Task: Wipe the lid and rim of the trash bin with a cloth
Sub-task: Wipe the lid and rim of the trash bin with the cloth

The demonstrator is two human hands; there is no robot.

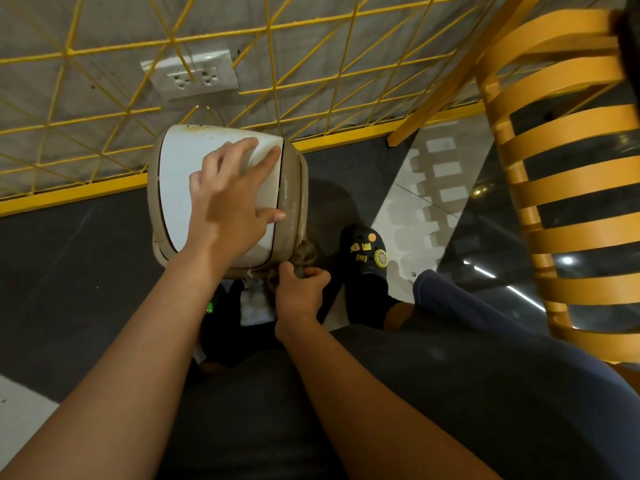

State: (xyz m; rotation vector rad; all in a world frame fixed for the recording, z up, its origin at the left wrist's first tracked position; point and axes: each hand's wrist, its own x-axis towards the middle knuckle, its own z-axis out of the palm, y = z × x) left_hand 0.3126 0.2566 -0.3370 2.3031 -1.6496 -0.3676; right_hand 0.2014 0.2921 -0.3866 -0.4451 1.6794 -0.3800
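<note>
Head view, frame centre: left hand [228,206] spread flat steadies the light, slick-looking lid [180,181] while right hand [300,289] pinches the soft cloth [304,256] against the rim [294,199].

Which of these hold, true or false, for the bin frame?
1. The left hand lies flat on the white lid. True.
2. The right hand holds the cloth on top of the lid. False: the cloth is bunched at the bin's near rim.
3. The lid is open. False: it is shut.
4. A wall socket sits behind the yellow grid. True.
5. The shoe is white. False: black, with yellow charms.
</note>
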